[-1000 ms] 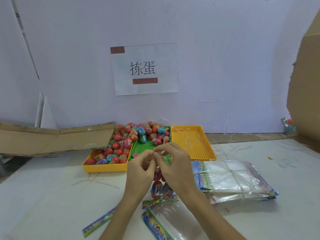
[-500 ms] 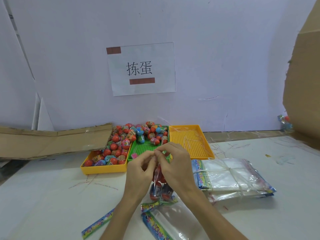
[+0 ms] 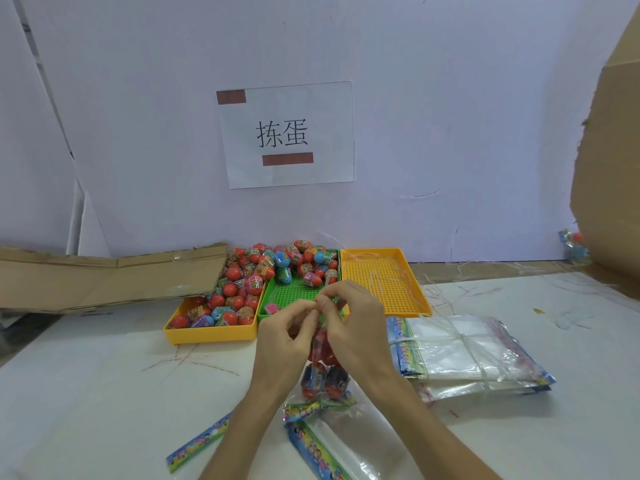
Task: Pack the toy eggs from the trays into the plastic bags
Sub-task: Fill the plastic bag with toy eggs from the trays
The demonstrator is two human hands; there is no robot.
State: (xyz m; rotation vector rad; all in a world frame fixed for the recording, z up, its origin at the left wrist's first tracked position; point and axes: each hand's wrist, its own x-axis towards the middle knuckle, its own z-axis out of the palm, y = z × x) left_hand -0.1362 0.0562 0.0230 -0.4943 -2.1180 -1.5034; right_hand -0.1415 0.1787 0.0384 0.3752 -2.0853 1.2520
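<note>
While I watch remotely, left hand (image 3: 287,336) and right hand (image 3: 353,323) pinch the filled bag (image 3: 320,372) top together; egg trays (image 3: 211,336) sit at 12 o'clock.

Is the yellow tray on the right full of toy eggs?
No, the right yellow tray shows only its bare grid floor with a few thin clear strands, while the eggs are piled in the left yellow tray and the green tray.

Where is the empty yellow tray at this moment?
In the head view, the empty yellow tray sits right of centre against the wall, beside the green tray and behind the bundle of plastic bags.
</note>
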